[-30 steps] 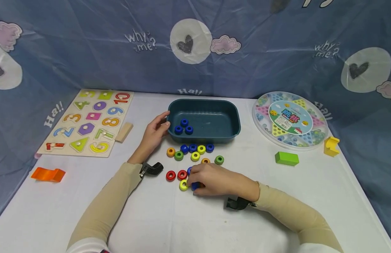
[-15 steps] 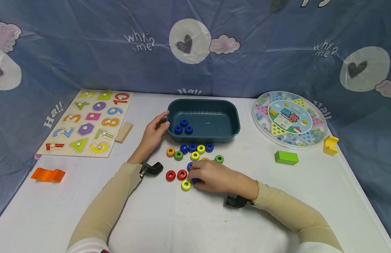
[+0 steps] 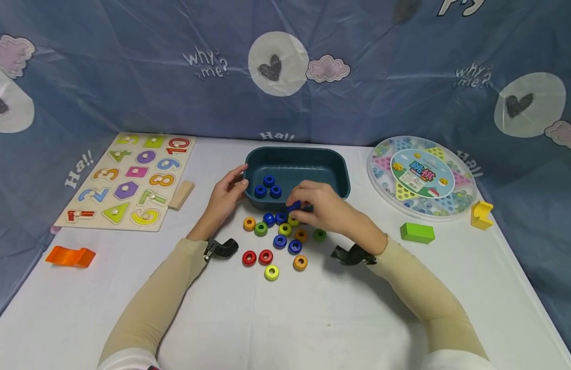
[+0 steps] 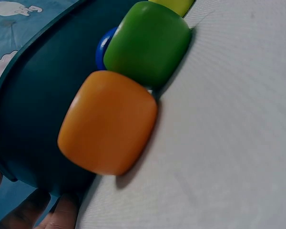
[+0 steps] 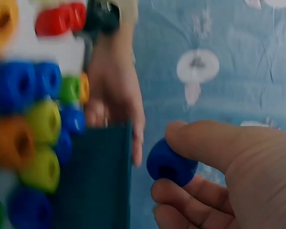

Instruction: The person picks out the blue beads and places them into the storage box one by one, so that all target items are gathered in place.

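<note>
A dark teal plastic basin stands at the table's back, with several blue beads inside at its left. My left hand holds the basin's left end, fingers and thumb at the rim and outer wall. My right hand pinches a blue bead between thumb and fingers, above the basin's front edge. Loose beads with holes lie in front of the basin: red, yellow, orange, green and blue. The right hand partly covers some of them.
A wooden number puzzle board lies at the left, a wooden block beside it and an orange piece nearer. At the right are a round Chinese checkers set, a green block and a yellow piece.
My right hand has lifted a blue bead from the near group and moved it up toward the basin. The near yellow bead shifted slightly right earlier. My left hand has stayed at the basin.
</note>
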`<state>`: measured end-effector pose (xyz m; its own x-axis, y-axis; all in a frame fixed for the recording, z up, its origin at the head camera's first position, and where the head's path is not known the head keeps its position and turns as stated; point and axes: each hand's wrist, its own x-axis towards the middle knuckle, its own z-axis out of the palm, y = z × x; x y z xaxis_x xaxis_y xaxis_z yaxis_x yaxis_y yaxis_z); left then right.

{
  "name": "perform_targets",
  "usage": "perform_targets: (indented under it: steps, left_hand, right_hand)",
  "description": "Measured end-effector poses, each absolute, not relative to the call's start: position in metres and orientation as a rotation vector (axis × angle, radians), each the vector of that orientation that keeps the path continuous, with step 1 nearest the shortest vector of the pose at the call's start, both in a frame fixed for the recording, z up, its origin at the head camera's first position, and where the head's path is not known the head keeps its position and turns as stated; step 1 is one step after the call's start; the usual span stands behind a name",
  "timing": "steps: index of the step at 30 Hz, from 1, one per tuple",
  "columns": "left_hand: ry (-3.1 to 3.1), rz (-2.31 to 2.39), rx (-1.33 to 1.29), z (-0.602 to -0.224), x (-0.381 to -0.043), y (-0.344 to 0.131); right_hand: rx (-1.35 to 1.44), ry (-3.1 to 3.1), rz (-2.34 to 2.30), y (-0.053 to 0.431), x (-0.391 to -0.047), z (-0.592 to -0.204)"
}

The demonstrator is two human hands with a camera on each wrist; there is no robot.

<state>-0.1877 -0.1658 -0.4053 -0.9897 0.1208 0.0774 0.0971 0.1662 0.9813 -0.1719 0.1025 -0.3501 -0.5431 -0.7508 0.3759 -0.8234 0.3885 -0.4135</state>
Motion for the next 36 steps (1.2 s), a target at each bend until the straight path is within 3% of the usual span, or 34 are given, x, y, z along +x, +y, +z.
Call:
perform_targets:
  steps: [7,16,36]
  left_hand:
    - [2.382,1.997,0.203,-0.405,-0.187,-0.166]
    - [2.376,2.003,0.204,-0.406,-0.187,-0.164]
    - [2.374,2.018,0.214,-0.405,-0.188,-0.164]
  right_hand:
    - [1.199,-2.669,0.834,0.099,-0.213,-0.354]
    - [1.107,-2.897,0.778,0.085,-0.251,-0.376]
    - [1.060,-2.994,0.726,0.070,-0.265,-0.383]
